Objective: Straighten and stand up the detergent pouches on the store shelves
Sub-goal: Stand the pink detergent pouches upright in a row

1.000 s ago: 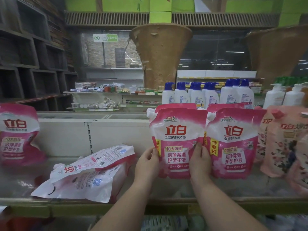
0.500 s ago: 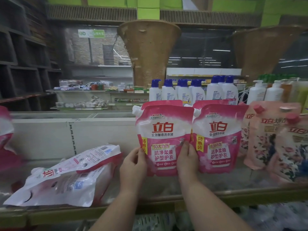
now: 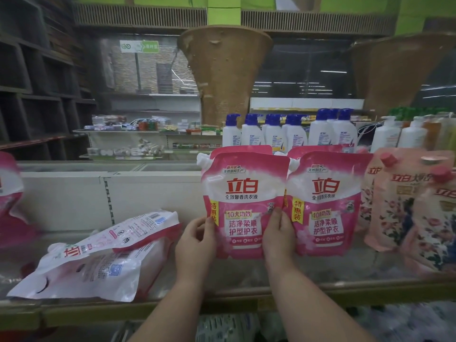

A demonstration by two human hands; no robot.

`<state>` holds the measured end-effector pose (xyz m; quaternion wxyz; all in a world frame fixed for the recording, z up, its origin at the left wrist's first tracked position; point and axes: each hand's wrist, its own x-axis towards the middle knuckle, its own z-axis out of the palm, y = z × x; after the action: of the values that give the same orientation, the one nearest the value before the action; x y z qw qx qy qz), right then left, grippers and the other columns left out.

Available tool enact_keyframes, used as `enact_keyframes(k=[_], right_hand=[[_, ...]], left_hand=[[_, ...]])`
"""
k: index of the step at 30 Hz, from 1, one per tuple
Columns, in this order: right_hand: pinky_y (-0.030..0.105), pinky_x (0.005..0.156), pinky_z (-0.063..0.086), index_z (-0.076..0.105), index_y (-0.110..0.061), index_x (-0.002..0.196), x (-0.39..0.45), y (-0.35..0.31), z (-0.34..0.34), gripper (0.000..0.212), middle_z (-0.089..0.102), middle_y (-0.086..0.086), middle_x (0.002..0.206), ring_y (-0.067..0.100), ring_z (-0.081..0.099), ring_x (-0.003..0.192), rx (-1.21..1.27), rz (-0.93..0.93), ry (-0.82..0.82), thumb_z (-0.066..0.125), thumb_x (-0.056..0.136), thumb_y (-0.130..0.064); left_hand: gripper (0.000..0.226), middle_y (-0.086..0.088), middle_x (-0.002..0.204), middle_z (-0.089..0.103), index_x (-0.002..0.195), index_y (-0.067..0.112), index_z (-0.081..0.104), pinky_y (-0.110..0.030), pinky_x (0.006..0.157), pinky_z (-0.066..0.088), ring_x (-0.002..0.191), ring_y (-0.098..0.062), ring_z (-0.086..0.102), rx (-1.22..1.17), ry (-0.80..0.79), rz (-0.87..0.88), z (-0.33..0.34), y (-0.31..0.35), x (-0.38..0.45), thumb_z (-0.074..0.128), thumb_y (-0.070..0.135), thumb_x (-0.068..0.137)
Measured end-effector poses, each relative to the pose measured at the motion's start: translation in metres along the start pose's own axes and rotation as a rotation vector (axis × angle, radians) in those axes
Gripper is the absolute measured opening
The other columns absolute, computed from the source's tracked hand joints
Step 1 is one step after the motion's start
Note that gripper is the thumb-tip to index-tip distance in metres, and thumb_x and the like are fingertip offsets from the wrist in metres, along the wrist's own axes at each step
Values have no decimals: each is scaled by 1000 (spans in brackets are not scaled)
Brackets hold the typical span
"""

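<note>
Left hand (image 3: 197, 239) and right hand (image 3: 278, 234) grip the sides of an upright pink pouch (image 3: 243, 201) on the store shelf (image 3: 172, 308), beside two fallen pouches (image 3: 98, 260).

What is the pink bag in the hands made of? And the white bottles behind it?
The pink pouch looks like soft, glossy plastic film: it shines and creases where both hands grip it. The white bottles look like stiffer, smoother plastic with blue pump tops, though they are too far back to be sure.
</note>
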<state>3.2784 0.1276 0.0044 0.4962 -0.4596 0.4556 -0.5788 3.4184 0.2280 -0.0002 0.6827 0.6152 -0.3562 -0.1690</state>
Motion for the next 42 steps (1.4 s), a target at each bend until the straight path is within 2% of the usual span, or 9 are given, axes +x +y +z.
enact_keyframes(k=[9,14,18,22,26,31,34,37,42], right_hand=[[45,74,69,67,-32,104,-3,-2,-1,40,81,-2,90,14,80,76,16,11,-14,39,110,-60],[34,65,65,67,-29,105,-1,-2,-2,40,79,1,88,13,79,73,-5,-28,0,38,111,-56],[37,66,67,65,-29,100,-1,0,-2,42,79,2,85,13,79,67,-2,-42,-5,37,110,-58],[36,68,66,64,-26,97,-3,-4,-4,42,77,2,83,12,78,65,68,-26,-31,38,111,-56],[32,64,63,63,-20,95,-5,-9,-6,42,76,5,81,8,76,62,102,-32,-27,38,112,-49],[41,71,67,60,-25,92,-8,-11,-6,41,77,7,83,14,78,62,80,-6,-31,36,112,-51],[40,68,67,61,-23,95,-9,-13,-7,42,77,7,85,17,78,65,41,9,-26,34,112,-51],[32,61,59,62,-19,103,-12,-18,-11,41,76,6,89,22,77,70,3,0,-9,34,113,-46],[33,60,60,64,-16,110,-27,-26,-9,39,76,4,91,22,78,70,-27,30,21,37,112,-44]], left_hand=[[28,15,95,79,104,34,74,-26,69,61,91,-4,74,63,21,-24,1,-1,1,59,57,104],[30,14,91,79,100,30,75,-30,71,63,89,-6,75,71,40,-36,3,-2,1,61,56,103],[28,13,91,79,101,30,74,-37,76,67,90,-8,76,63,61,-55,6,-1,0,62,56,102],[24,10,95,78,105,28,70,-32,72,64,92,-8,75,58,96,-52,6,8,-4,69,51,100],[24,9,101,75,109,26,68,-27,70,57,96,-9,71,114,115,-44,1,25,-5,72,48,99],[25,8,107,71,115,26,65,-26,70,50,99,-6,64,131,137,-67,-6,37,-7,69,46,101],[24,8,106,72,113,27,66,-27,71,51,99,-7,66,116,115,-64,-10,37,-13,71,46,100],[24,8,104,73,112,26,67,-26,73,52,98,-7,68,87,85,-57,-13,38,-20,72,45,100],[25,11,106,72,117,29,65,-22,69,50,96,-1,66,67,-6,-60,-23,48,-33,71,47,101]])
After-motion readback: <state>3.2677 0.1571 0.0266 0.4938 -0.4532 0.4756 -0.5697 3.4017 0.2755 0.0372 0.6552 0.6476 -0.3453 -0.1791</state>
